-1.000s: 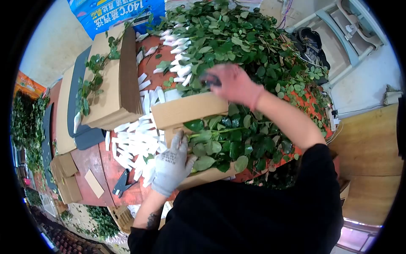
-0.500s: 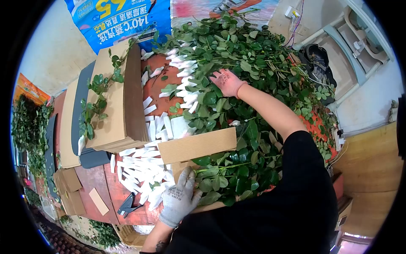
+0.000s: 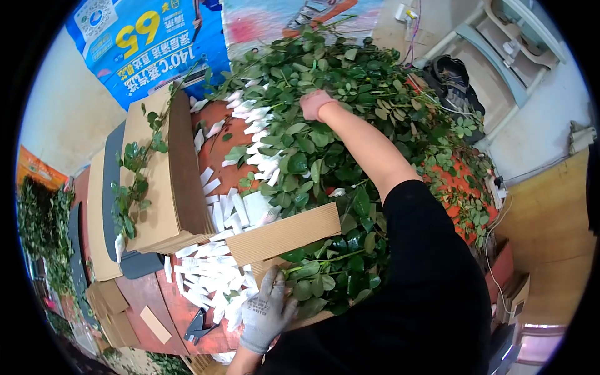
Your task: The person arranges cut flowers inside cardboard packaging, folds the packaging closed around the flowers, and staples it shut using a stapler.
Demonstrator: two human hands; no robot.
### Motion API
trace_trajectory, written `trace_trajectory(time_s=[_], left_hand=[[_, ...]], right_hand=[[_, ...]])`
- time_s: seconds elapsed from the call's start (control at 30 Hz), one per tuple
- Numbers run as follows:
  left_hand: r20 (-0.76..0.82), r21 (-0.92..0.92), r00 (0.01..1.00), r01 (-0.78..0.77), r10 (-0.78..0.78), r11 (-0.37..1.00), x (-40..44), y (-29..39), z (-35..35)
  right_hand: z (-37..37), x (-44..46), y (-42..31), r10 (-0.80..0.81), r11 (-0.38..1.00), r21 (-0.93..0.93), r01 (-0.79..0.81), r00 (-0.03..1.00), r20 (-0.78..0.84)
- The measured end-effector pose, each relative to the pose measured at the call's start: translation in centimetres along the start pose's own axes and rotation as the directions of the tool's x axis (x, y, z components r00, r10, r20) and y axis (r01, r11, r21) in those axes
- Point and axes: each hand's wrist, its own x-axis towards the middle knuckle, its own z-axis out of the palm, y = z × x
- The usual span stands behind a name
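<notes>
My left hand [image 3: 265,319], in a grey printed glove, lies at the near edge of a piece of cardboard [image 3: 259,269], fingers stretched out and thumb apart. Beside it are leafy rose stems [image 3: 328,275], partly covered by a corrugated cardboard strip [image 3: 284,232]. Farther off, my right hand [image 3: 315,104], in a pink glove, is at the big heap of leafy rose stems [image 3: 350,94]. Its fingers are curled in; what they grip among the leaves is hidden. White-sleeved flower heads [image 3: 256,127] line the heap's left side.
Many white sleeves [image 3: 209,275] lie loose on the red table [image 3: 140,290], near a black stapler-like tool [image 3: 199,326]. A tall stack of cardboard sheets [image 3: 147,206] stands to the left, a leafy stem across it. Back right are a chair frame [image 3: 494,59] and black shoes [image 3: 451,78].
My right hand has gone from spread fingers to curled ones, a little farther into the heap. My left hand stays by the cardboard. The whole view has shifted slightly.
</notes>
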Motion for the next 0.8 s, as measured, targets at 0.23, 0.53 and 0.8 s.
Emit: trace_trajectory(time_s=[0.23,0.53,0.8], left_hand=[[-0.023,0.006,0.999,-0.026,0.026,1.0,-0.1,0.3,-0.5],[0.019,0.106,0.999,0.026,-0.028,0.994,-0.2,0.3,-0.4],[-0.122,0.241,0.982,-0.112,0.144,0.964,-0.6,0.2,0.5]], right_hand=[[-0.9,-1.8,2.2,-0.038,0.998,-0.057,0.032,0.994,-0.107],[-13.5,-20.7,9.6,0.287,0.948,0.317,-0.04,0.545,-0.788],[-13.8,-33.5,25.3,0.633,0.763,0.645,0.039,-0.247,-0.734]])
